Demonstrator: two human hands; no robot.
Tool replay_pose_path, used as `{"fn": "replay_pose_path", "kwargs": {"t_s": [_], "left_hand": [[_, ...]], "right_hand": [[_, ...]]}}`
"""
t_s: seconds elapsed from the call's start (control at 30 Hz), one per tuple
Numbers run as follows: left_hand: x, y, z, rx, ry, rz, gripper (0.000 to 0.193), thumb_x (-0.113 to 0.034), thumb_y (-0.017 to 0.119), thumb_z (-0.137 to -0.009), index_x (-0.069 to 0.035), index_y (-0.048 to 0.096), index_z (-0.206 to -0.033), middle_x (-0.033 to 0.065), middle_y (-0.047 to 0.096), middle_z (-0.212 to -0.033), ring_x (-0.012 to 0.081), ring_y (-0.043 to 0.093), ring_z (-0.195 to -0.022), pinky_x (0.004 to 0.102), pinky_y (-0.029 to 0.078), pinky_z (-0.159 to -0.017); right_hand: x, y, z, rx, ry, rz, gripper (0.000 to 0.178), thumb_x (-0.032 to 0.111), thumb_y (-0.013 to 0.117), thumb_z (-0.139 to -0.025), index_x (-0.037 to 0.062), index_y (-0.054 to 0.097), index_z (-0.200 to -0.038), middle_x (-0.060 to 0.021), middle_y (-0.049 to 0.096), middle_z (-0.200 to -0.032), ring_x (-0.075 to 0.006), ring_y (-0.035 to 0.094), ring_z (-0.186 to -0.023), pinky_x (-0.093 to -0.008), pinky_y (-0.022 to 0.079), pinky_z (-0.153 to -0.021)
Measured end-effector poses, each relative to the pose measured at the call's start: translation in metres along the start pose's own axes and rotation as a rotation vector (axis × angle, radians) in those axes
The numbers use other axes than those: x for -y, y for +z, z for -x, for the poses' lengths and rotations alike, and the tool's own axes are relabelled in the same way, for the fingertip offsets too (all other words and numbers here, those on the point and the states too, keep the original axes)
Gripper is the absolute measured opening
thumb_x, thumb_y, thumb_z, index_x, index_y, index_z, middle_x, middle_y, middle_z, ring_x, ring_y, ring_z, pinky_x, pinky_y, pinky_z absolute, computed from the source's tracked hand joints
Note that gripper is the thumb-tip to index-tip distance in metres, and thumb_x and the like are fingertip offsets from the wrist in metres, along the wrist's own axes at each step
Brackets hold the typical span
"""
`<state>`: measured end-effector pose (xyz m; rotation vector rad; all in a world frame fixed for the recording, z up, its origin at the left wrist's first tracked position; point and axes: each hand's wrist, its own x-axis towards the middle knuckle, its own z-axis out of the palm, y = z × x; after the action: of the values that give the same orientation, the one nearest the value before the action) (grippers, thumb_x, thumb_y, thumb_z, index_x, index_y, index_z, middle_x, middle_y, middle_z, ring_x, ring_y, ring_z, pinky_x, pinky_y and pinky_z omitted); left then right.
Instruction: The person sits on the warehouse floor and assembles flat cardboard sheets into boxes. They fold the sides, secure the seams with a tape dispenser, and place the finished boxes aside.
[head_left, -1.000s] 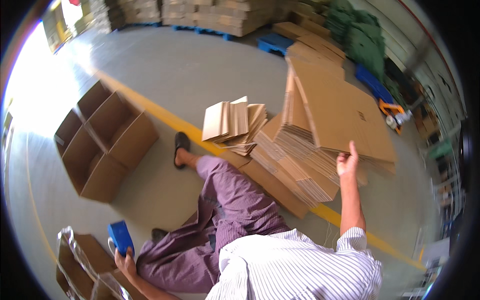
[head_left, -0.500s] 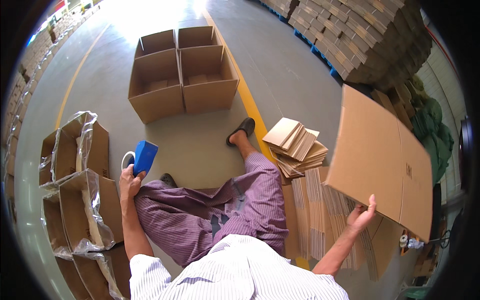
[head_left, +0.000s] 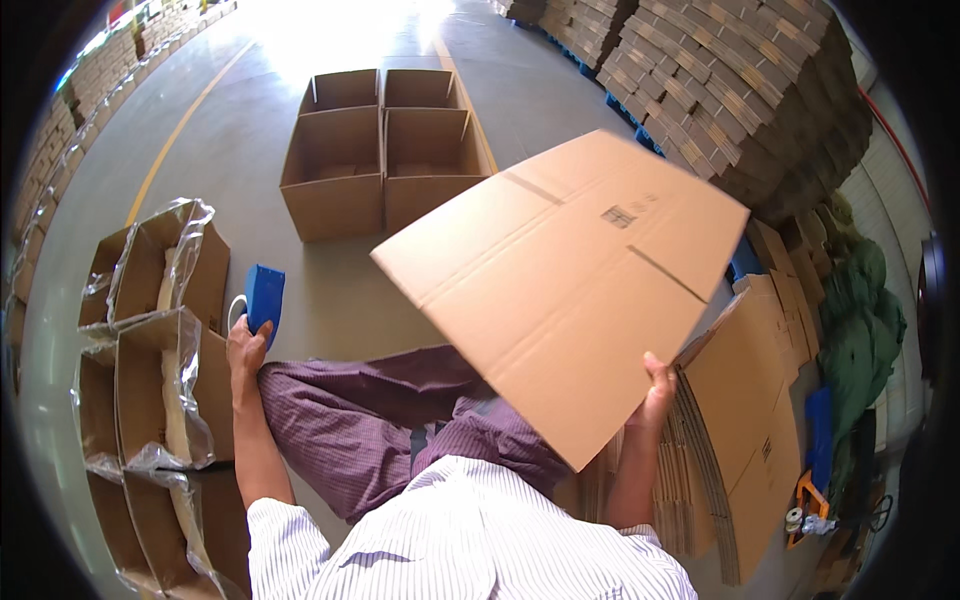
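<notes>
In my left hand (head_left: 250,345) is a blue tape dispenser (head_left: 265,300), held upright beside my left knee, its white tape roll (head_left: 237,310) showing at the side. My right hand (head_left: 655,392) grips one edge of a flattened cardboard box (head_left: 570,290), thumb on top and the other fingers hidden beneath. The sheet is tilted in the air over my right leg. Below my right forearm stands a row of flattened boxes (head_left: 690,480) on edge, with a larger flat sheet (head_left: 745,400) leaning at its right side.
Ahead stands an open-topped carton group (head_left: 335,205) with several compartments. Open cartons lined with clear plastic (head_left: 180,390) line my left side. Tall stacks of flattened cardboard (head_left: 715,90) rise at the far right, near green cloth (head_left: 860,310) and an orange-handled tool (head_left: 808,505).
My right hand has swung the flattened box leftward and over my lap, turning it flatter; it now hides the small cardboard pile. The tape dispenser stays in my left hand.
</notes>
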<state>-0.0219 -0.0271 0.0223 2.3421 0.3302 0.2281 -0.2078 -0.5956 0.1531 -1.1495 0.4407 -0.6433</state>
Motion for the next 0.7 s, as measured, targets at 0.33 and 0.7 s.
{"fn": "replay_pose_path", "kwargs": {"t_s": [0.33, 0.7], "left_hand": [[0.022, 0.000, -0.004, -0.086, -0.053, 0.120, 0.045, -0.031, 0.070, -0.082, 0.001, 0.064, -0.114, 0.0206, 0.070, -0.102, 0.0317, 0.069, -0.093, 0.0378, 0.051, -0.083], [-0.040, 0.030, 0.018, 0.175, 0.109, 0.222, 0.052, -0.022, 0.070, -0.084, -0.015, 0.056, -0.133, 0.0149, 0.069, -0.103, 0.0273, 0.068, -0.095, 0.0379, 0.051, -0.085]], "right_hand": [[-0.123, 0.039, 0.014, 0.187, 0.310, 0.044, 0.033, 0.013, 0.059, -0.084, -0.0026, 0.054, -0.114, -0.0109, 0.063, -0.100, -0.0190, 0.062, -0.088, -0.0311, 0.052, -0.080], [-0.200, 0.112, 0.046, 0.505, 0.430, 0.529, 0.037, 0.029, 0.055, -0.096, -0.0033, 0.042, -0.108, -0.0148, 0.063, -0.095, -0.0194, 0.064, -0.075, -0.0295, 0.053, -0.056]]}}
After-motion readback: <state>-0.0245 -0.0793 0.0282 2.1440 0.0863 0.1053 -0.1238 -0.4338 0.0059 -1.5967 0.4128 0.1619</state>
